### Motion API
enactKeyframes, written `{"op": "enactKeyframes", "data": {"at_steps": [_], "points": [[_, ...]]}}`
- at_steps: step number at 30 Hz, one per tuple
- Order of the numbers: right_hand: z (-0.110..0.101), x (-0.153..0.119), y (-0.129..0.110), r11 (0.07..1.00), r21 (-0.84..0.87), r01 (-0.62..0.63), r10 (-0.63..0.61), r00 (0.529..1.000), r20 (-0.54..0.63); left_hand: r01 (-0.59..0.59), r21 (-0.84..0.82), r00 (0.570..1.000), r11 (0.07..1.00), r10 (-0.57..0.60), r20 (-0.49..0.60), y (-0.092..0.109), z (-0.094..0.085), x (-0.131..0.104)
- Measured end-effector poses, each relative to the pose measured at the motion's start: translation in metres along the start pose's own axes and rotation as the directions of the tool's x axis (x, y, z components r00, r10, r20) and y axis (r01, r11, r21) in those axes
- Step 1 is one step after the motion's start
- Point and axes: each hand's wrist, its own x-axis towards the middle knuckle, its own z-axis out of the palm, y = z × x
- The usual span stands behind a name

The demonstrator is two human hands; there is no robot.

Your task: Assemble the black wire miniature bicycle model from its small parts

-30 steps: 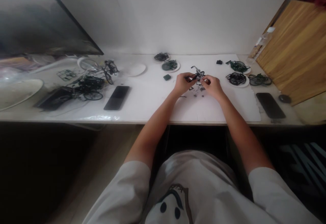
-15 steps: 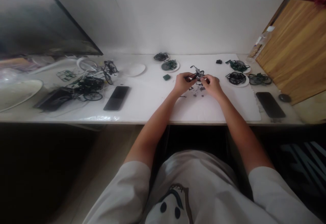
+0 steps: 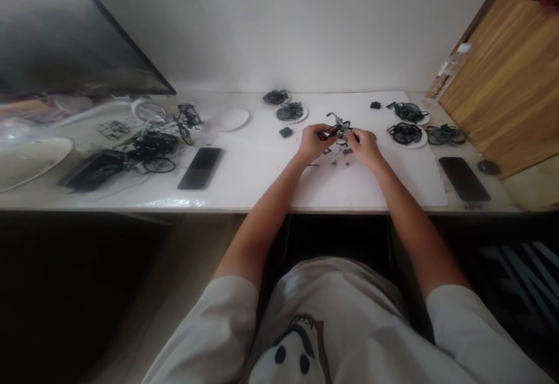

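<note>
A small black model bicycle (image 3: 342, 126) is held between my two hands above a white board (image 3: 340, 189). My left hand (image 3: 313, 141) is closed on its left side, thumb and fingers pinching the dark frame. On the other side, my right hand (image 3: 363, 144) pinches it with bent fingers; the exact part is too small to make out. The handlebar and a wheel stick up beyond the fingertips. Below the hands lie several tiny loose parts (image 3: 338, 154). A dark green block (image 3: 285, 132) rests to the left of my left hand.
White plates with bicycle parts stand behind (image 3: 292, 112) and at right (image 3: 406, 134). A black phone (image 3: 200, 168) lies left, another phone (image 3: 463, 179) right. Piled model bicycles (image 3: 152, 148) sit far left. A clear bottle (image 3: 449, 73) leans near a wooden panel (image 3: 506, 87).
</note>
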Motion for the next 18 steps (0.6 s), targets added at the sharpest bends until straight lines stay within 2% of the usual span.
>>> {"op": "enactKeyframes", "data": {"at_steps": [9, 14, 18], "points": [[0.0026, -0.0031, 0.0011, 0.999, 0.021, -0.047, 0.049, 0.997, -0.058, 0.022, -0.034, 1.000, 0.999, -0.023, -0.017, 0.0018, 0.0009, -0.0005], [0.0013, -0.0019, 0.0002, 1.000, 0.010, -0.016, 0.016, 0.999, -0.049, 0.032, -0.056, 0.999, 0.998, -0.033, -0.003, -0.0001, 0.0015, 0.0003], [-0.0001, -0.0018, -0.0020, 1.000, 0.001, 0.002, -0.002, 1.000, 0.001, 0.055, -0.082, 0.998, 0.995, -0.055, 0.002, -0.0047, 0.0031, 0.0015]]}}
